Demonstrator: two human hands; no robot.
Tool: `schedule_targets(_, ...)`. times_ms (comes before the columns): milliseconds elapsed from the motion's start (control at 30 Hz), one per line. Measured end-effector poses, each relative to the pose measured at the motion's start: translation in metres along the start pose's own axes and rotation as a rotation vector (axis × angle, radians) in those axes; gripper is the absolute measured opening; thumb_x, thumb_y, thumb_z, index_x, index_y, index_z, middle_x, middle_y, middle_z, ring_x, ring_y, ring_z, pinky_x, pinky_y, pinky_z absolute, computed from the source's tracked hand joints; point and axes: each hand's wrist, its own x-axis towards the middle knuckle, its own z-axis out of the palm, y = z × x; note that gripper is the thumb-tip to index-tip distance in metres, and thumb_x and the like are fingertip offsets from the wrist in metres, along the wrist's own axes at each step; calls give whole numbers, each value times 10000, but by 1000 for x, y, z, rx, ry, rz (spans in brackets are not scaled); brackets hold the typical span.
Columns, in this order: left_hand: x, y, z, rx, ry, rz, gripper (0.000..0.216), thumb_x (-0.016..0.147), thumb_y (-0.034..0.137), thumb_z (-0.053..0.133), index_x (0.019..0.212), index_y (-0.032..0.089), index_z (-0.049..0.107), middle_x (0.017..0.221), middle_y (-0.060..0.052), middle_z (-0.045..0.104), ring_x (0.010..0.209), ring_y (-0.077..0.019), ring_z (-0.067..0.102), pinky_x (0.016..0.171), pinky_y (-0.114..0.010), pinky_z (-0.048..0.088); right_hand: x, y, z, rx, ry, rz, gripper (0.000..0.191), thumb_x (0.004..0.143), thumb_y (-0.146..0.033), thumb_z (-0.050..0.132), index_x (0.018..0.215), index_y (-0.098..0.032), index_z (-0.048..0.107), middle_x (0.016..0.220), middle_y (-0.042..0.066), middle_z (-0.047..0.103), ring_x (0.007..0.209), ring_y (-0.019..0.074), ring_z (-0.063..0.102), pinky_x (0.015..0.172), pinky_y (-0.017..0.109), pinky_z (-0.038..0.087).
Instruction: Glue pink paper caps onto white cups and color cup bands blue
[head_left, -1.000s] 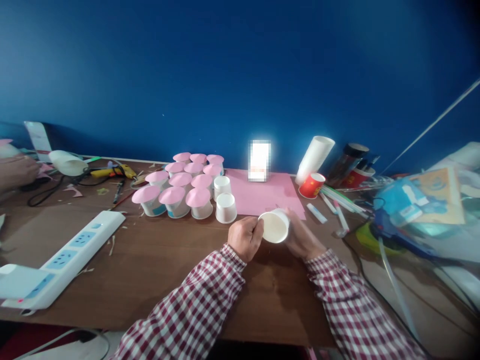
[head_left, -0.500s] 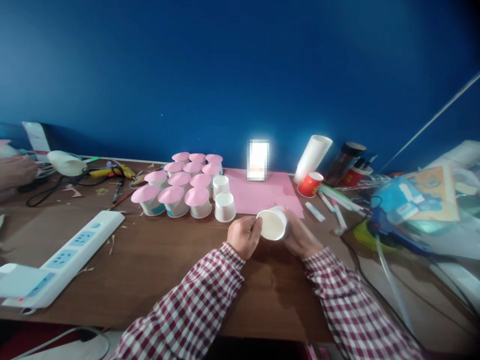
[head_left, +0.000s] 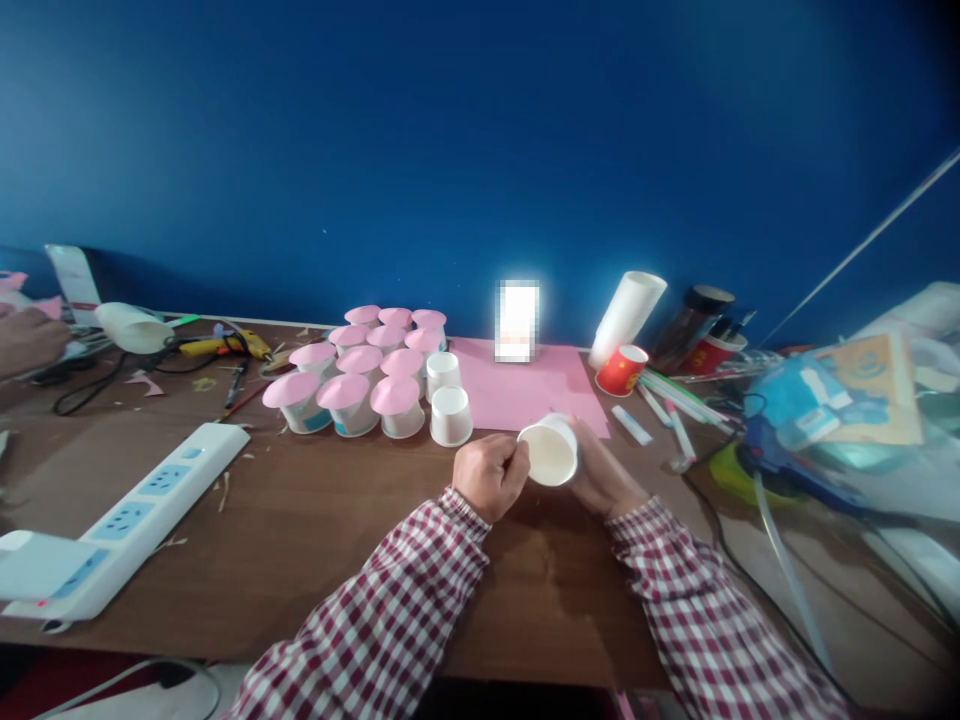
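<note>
I hold a small white paper cup (head_left: 550, 455) tipped on its side, its open mouth facing me, just above the brown table (head_left: 315, 520). My right hand (head_left: 600, 475) wraps round the cup's body from behind. My left hand (head_left: 491, 475) is closed, its fingers pinching the cup's rim on the left side. A pink paper sheet (head_left: 525, 390) lies just beyond the cup. Two upturned white cups (head_left: 450, 415) stand to the left of it, beside several cups capped with pink paper cones (head_left: 349, 385).
A white power strip (head_left: 127, 515) lies at the left. Another person's hand (head_left: 26, 340) shows at the far left edge near cables and a glue gun (head_left: 225, 345). At the back right stand a stack of white cups (head_left: 628, 312), a red cup (head_left: 622, 370), pens (head_left: 675, 410) and clutter.
The cup and both hands have stayed in almost the same place, shifting only slightly. The other person's hand at the far left has drawn back a little.
</note>
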Motion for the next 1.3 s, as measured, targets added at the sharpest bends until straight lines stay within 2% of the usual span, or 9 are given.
schedule_targets(267,-2,2,1,-50,-8,10,347,861,268,390,526,182,371,530,5,430,501,-87,389,515,-232,301,4,5,-5,3,-10,54,341,776,-566,532,884,-246,577,721,-39,621,625,128,566,559,240,440)
schedule_targets(500,-3,3,0,-43,-30,14,334,834,314,452,535,180,385,519,12,431,495,-86,379,498,-231,285,3,1,-1,6,10,-3,287,791,-516,551,882,-244,577,727,-42,620,631,115,562,555,218,438)
schedule_targets(600,-3,3,0,-25,-37,26,334,857,285,406,540,180,384,533,7,433,501,-88,383,509,-236,285,2,1,0,-14,5,47,320,780,-546,546,845,-234,576,664,-39,602,589,118,548,512,217,419)
schedule_targets(700,-2,2,1,-46,-19,3,347,877,274,366,542,183,368,539,5,421,503,-90,383,515,-238,290,1,1,1,10,-18,54,363,777,-580,521,868,-234,584,719,-18,630,639,141,578,547,245,446)
schedule_targets(800,-2,2,1,-35,-18,-16,350,879,286,368,544,184,363,530,9,411,499,-90,380,509,-238,280,0,0,2,10,-28,12,346,790,-554,523,928,-244,588,801,-9,649,710,153,596,586,255,465)
schedule_targets(933,-3,2,0,41,-23,17,338,858,335,423,559,180,393,541,6,444,508,-93,390,510,-245,261,2,1,0,2,11,3,309,777,-531,558,898,-248,581,731,-32,629,653,131,579,548,228,449)
schedule_targets(1100,-3,1,1,48,-1,2,344,889,280,356,563,178,396,551,-1,457,506,-91,396,523,-245,268,1,2,1,32,-13,26,347,784,-550,536,939,-243,578,779,-18,637,681,141,586,548,236,453)
schedule_targets(1200,-2,0,1,37,4,-22,364,888,288,362,541,178,372,530,5,441,491,-88,385,516,-242,265,-1,0,2,61,-45,-9,275,797,-463,571,965,-245,581,859,-15,645,747,139,590,604,233,465)
schedule_targets(1300,-2,0,0,51,-2,-11,353,862,336,425,549,175,397,534,8,460,499,-87,393,509,-241,258,-1,-1,1,69,-37,-7,231,797,-436,586,917,-239,593,812,-27,639,701,118,578,595,214,459)
